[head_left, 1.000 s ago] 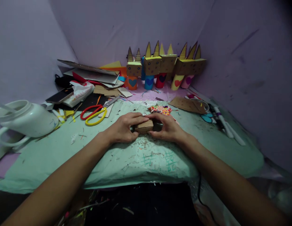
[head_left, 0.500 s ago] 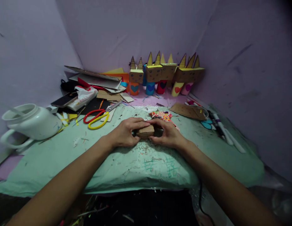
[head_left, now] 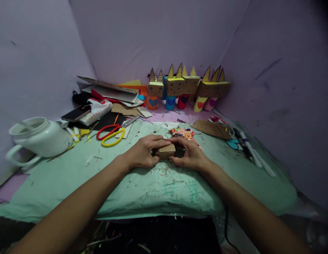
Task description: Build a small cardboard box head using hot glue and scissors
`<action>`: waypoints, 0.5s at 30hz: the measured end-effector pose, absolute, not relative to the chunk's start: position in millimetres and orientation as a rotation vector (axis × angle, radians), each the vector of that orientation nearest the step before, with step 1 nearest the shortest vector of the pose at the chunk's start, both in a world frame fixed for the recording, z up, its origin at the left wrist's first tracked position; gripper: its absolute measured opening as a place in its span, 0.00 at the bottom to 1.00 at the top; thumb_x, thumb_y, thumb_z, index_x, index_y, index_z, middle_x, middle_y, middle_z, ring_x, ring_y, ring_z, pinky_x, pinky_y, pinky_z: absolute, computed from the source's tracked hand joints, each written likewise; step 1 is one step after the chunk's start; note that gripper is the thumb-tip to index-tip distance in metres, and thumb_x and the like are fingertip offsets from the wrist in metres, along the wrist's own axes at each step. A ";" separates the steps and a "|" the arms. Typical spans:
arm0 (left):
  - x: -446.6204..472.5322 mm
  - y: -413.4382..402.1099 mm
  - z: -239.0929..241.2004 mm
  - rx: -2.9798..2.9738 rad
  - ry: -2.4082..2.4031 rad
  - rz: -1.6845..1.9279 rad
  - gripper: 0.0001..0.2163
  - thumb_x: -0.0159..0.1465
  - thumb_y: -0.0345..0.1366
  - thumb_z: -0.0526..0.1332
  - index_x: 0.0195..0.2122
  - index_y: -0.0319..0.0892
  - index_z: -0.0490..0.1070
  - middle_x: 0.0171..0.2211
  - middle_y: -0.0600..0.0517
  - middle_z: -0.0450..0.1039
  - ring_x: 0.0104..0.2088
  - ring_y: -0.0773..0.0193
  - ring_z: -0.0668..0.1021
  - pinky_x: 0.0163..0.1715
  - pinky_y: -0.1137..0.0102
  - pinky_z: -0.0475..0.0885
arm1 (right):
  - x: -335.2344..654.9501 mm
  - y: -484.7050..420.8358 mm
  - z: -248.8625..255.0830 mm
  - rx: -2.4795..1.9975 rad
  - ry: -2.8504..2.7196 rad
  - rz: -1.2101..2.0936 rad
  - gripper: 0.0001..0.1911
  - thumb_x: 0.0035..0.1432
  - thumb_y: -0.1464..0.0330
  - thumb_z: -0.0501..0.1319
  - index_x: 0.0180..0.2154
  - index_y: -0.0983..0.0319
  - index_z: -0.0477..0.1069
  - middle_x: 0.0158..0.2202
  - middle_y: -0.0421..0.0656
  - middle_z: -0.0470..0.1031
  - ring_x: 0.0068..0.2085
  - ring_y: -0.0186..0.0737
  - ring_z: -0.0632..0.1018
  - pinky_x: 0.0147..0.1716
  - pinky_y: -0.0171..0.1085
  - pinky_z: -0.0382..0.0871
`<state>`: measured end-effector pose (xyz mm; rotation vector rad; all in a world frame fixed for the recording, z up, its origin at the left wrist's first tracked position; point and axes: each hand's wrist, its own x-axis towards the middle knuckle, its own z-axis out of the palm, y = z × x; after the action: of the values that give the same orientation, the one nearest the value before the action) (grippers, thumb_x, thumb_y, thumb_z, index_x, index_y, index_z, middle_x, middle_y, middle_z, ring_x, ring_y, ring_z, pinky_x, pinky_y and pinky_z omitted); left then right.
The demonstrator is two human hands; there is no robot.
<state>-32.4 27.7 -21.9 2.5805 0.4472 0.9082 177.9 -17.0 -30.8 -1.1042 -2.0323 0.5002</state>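
Note:
A small brown cardboard box is held between my two hands, low over the green-covered table. My left hand grips its left end, thumb near the front edge and fingers along the back. On the other end, my right hand pinches it the same way. The fingers partly hide the box's far side. Just behind the hands lies a patterned, colourful piece. Scissors with one red and one yellow handle lie to the left of my left hand.
Cardboard figures with horns and paper hearts stand along the back. A white pitcher is at the left, near stacked cardboard and paper. To the right are a flat cardboard piece and several markers.
The view has shifted slightly, so everything sits a little lower and to the right. Both hands still hold the cardboard box, with little change in grip.

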 end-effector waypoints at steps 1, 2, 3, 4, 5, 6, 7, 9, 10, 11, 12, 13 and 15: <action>-32.4 27.9 -22.5 2.576 0.448 0.908 0.26 0.49 0.25 0.58 0.51 0.42 0.69 0.46 0.43 0.73 0.44 0.55 0.75 0.43 0.55 0.74 | 177.6 -17.4 -31.0 -1.111 -2.030 0.501 0.27 0.42 0.74 0.64 0.48 0.60 0.69 0.41 0.46 0.78 0.39 0.45 0.79 0.39 0.42 0.73; -32.4 28.0 -23.2 2.573 0.449 0.908 0.26 0.49 0.25 0.58 0.51 0.42 0.69 0.46 0.43 0.72 0.44 0.55 0.76 0.43 0.55 0.74 | 177.4 -17.7 -31.4 -1.115 -2.030 0.500 0.27 0.42 0.74 0.64 0.48 0.60 0.69 0.41 0.45 0.78 0.39 0.45 0.79 0.39 0.42 0.73; -32.4 27.7 -23.6 2.576 0.449 0.909 0.26 0.48 0.25 0.58 0.51 0.43 0.69 0.46 0.43 0.72 0.44 0.55 0.75 0.43 0.55 0.74 | 177.4 -18.1 -32.0 -1.119 -2.034 0.497 0.27 0.42 0.73 0.64 0.48 0.60 0.69 0.41 0.45 0.78 0.40 0.45 0.79 0.40 0.43 0.73; -32.5 27.3 -23.8 2.587 0.452 0.908 0.26 0.48 0.25 0.58 0.51 0.43 0.68 0.46 0.43 0.72 0.45 0.55 0.75 0.44 0.55 0.73 | 177.5 -18.5 -32.6 -1.119 -2.039 0.488 0.27 0.42 0.73 0.64 0.48 0.59 0.68 0.42 0.46 0.78 0.40 0.46 0.79 0.40 0.43 0.73; -32.7 26.5 -23.5 2.608 0.457 0.907 0.26 0.48 0.25 0.58 0.51 0.42 0.68 0.47 0.43 0.72 0.45 0.54 0.75 0.44 0.55 0.73 | 177.8 -18.9 -33.3 -1.113 -2.047 0.477 0.27 0.43 0.73 0.64 0.49 0.60 0.68 0.43 0.47 0.78 0.42 0.47 0.79 0.41 0.44 0.73; -32.8 25.6 -22.7 2.638 0.464 0.904 0.27 0.48 0.25 0.58 0.51 0.42 0.68 0.47 0.42 0.72 0.46 0.53 0.75 0.45 0.55 0.72 | 178.1 -19.3 -34.0 -1.099 -2.056 0.465 0.28 0.44 0.72 0.64 0.50 0.60 0.67 0.45 0.48 0.77 0.43 0.48 0.79 0.42 0.45 0.73; -33.1 24.7 -21.4 2.675 0.474 0.898 0.26 0.48 0.25 0.58 0.51 0.42 0.68 0.47 0.42 0.72 0.46 0.53 0.74 0.45 0.55 0.72 | 178.5 -19.8 -34.8 -1.081 -2.067 0.455 0.28 0.44 0.72 0.64 0.50 0.61 0.67 0.46 0.49 0.77 0.45 0.48 0.78 0.44 0.45 0.72; -33.6 23.0 -18.2 2.759 0.488 0.880 0.26 0.48 0.25 0.59 0.51 0.42 0.68 0.46 0.42 0.72 0.45 0.52 0.74 0.45 0.54 0.71 | 179.3 -20.4 -36.5 -1.045 -2.085 0.438 0.28 0.46 0.72 0.63 0.52 0.63 0.66 0.48 0.52 0.76 0.47 0.50 0.78 0.45 0.47 0.72; -34.0 22.5 -16.6 2.796 0.490 0.874 0.26 0.47 0.25 0.59 0.50 0.43 0.68 0.45 0.42 0.72 0.45 0.51 0.74 0.45 0.54 0.70 | 179.7 -20.5 -37.6 -1.030 -2.094 0.431 0.28 0.47 0.72 0.63 0.52 0.64 0.65 0.48 0.53 0.75 0.48 0.50 0.78 0.46 0.48 0.72; -34.5 22.3 -15.3 2.828 0.489 0.873 0.26 0.47 0.25 0.59 0.50 0.43 0.68 0.44 0.43 0.72 0.44 0.52 0.74 0.45 0.54 0.70 | 180.0 -20.5 -38.8 -1.019 -2.102 0.423 0.29 0.47 0.72 0.63 0.53 0.64 0.64 0.49 0.54 0.75 0.48 0.50 0.77 0.47 0.48 0.71; -35.0 22.3 -14.4 2.854 0.487 0.870 0.26 0.47 0.25 0.59 0.50 0.43 0.68 0.44 0.43 0.72 0.44 0.52 0.74 0.45 0.54 0.70 | 180.2 -20.3 -40.1 -1.008 -2.109 0.412 0.29 0.48 0.72 0.63 0.54 0.64 0.64 0.50 0.54 0.75 0.49 0.50 0.77 0.47 0.48 0.71; -35.6 22.5 -14.0 2.874 0.484 0.872 0.26 0.46 0.25 0.59 0.50 0.43 0.67 0.44 0.43 0.72 0.43 0.52 0.74 0.45 0.54 0.70 | 180.2 -20.0 -41.5 -0.994 -2.115 0.400 0.29 0.48 0.72 0.62 0.55 0.63 0.63 0.50 0.53 0.74 0.50 0.50 0.77 0.48 0.48 0.71; -37.0 23.3 -13.9 2.898 0.483 0.881 0.27 0.46 0.25 0.59 0.50 0.43 0.67 0.43 0.43 0.72 0.43 0.52 0.74 0.44 0.55 0.69 | 179.8 -19.3 -44.0 -0.960 -2.123 0.381 0.31 0.49 0.73 0.62 0.56 0.61 0.61 0.52 0.52 0.73 0.51 0.49 0.76 0.49 0.48 0.71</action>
<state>-37.0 23.3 -13.9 2.8983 0.4829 0.8807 179.8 -19.3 -44.0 -0.9600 -2.1234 0.3807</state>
